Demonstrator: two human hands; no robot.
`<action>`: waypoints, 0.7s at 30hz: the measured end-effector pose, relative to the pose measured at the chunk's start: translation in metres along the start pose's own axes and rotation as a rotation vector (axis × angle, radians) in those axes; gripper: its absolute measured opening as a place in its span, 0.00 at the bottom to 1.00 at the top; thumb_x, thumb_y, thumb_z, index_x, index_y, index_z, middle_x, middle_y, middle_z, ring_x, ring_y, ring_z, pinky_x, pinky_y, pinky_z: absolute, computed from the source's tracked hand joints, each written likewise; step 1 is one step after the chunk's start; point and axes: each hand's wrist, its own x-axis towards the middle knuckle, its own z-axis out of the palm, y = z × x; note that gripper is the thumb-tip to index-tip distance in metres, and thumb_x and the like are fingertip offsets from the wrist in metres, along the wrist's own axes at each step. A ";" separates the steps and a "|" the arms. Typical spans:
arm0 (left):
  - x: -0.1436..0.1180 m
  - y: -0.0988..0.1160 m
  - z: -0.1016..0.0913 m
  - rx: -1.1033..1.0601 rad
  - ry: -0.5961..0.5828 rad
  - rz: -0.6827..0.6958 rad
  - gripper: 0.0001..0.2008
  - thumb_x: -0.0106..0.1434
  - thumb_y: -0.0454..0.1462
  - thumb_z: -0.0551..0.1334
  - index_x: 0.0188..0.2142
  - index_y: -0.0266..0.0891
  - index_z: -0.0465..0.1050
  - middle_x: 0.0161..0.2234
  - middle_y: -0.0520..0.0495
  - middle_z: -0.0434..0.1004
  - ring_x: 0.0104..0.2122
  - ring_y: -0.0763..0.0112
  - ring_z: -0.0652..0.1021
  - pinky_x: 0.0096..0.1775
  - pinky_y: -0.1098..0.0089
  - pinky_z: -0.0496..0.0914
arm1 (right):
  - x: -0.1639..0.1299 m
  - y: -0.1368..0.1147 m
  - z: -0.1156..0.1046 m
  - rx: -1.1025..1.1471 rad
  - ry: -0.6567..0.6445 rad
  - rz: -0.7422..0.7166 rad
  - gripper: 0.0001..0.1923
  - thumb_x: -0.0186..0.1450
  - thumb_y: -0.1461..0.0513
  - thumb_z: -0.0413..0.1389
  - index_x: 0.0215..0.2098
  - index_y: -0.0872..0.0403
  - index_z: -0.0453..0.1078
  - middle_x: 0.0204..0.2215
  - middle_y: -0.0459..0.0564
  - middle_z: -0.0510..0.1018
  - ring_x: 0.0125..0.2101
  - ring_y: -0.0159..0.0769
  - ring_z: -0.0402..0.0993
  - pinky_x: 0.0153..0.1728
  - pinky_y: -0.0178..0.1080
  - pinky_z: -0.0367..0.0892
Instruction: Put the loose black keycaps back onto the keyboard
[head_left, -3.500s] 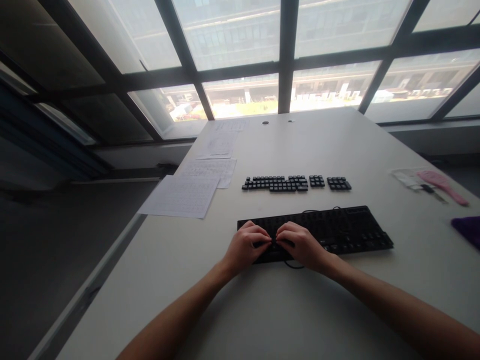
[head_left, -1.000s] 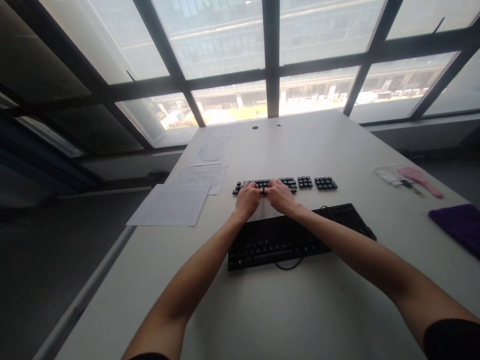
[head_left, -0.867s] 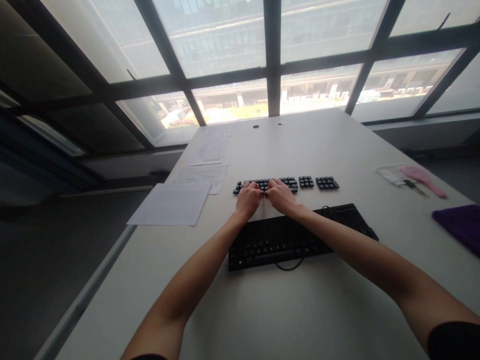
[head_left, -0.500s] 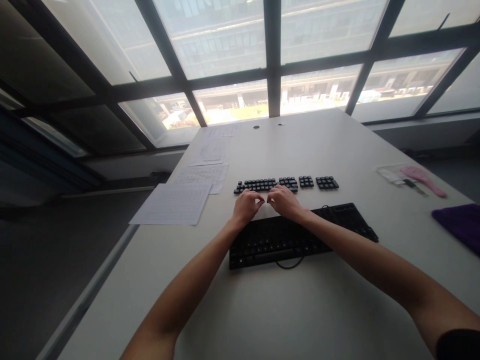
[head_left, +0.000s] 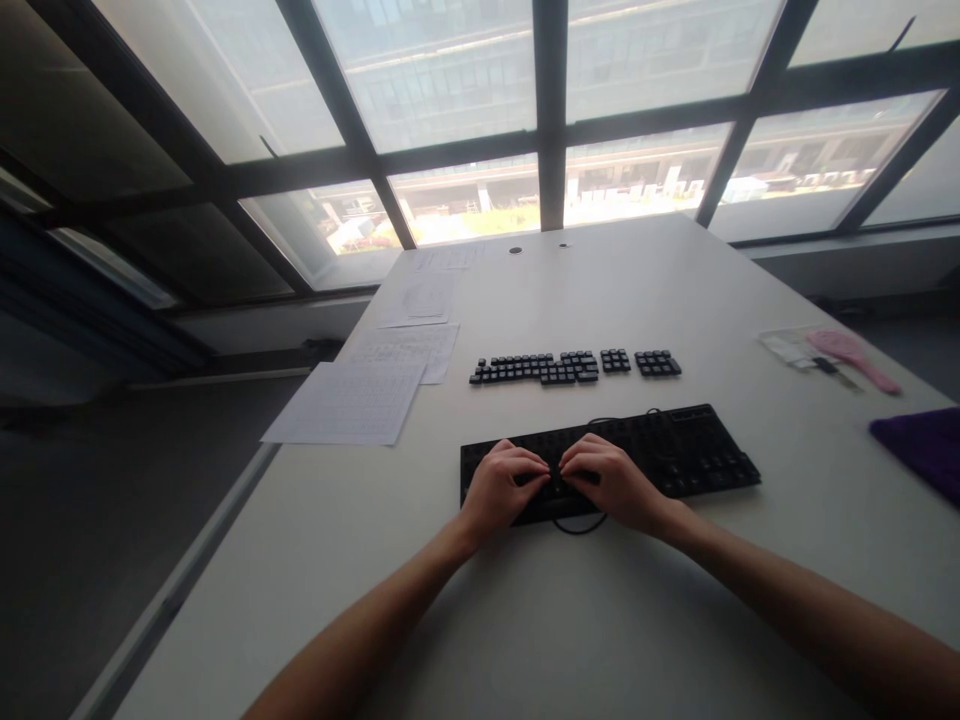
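A black keyboard [head_left: 675, 455] lies on the white table [head_left: 570, 620] in front of me, its cable looping at the near edge. My left hand [head_left: 501, 488] and my right hand [head_left: 616, 483] rest on its left part. Their fingers are curled, and the tips meet over one small dark keycap [head_left: 556, 478] in the lower rows, mostly hidden by the fingers. Beyond the keyboard, loose black keycaps [head_left: 574, 366] lie in neat rows in three groups. Both hands are well clear of them.
Several printed paper sheets [head_left: 352, 400] lie at the left side of the table, near its edge. At the right are a pink brush [head_left: 855, 355], a clear packet [head_left: 787, 345] and a purple cloth [head_left: 922, 445]. Large windows stand behind the table.
Both hands have drawn back from the loose keycap rows to the near left part of the keyboard, where the fingertips have closed together again.
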 end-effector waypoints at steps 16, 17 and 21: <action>-0.006 0.010 0.003 0.339 -0.067 0.203 0.07 0.69 0.35 0.63 0.37 0.43 0.82 0.40 0.47 0.83 0.38 0.63 0.73 0.41 0.59 0.73 | 0.003 -0.003 0.000 -0.206 -0.101 -0.125 0.09 0.69 0.68 0.56 0.34 0.52 0.77 0.36 0.52 0.81 0.39 0.41 0.73 0.41 0.44 0.72; -0.006 0.009 0.004 0.336 -0.064 0.198 0.07 0.69 0.35 0.63 0.37 0.43 0.81 0.40 0.47 0.83 0.38 0.63 0.73 0.41 0.59 0.73 | 0.003 -0.003 0.000 -0.206 -0.099 -0.124 0.09 0.70 0.68 0.56 0.34 0.52 0.77 0.36 0.52 0.81 0.39 0.41 0.73 0.41 0.44 0.72; -0.004 0.007 0.005 0.284 -0.043 0.150 0.07 0.68 0.34 0.63 0.36 0.43 0.81 0.39 0.48 0.83 0.38 0.62 0.73 0.41 0.60 0.74 | 0.001 -0.002 0.000 -0.207 -0.100 -0.119 0.10 0.70 0.68 0.56 0.33 0.52 0.76 0.37 0.52 0.81 0.39 0.40 0.72 0.40 0.44 0.71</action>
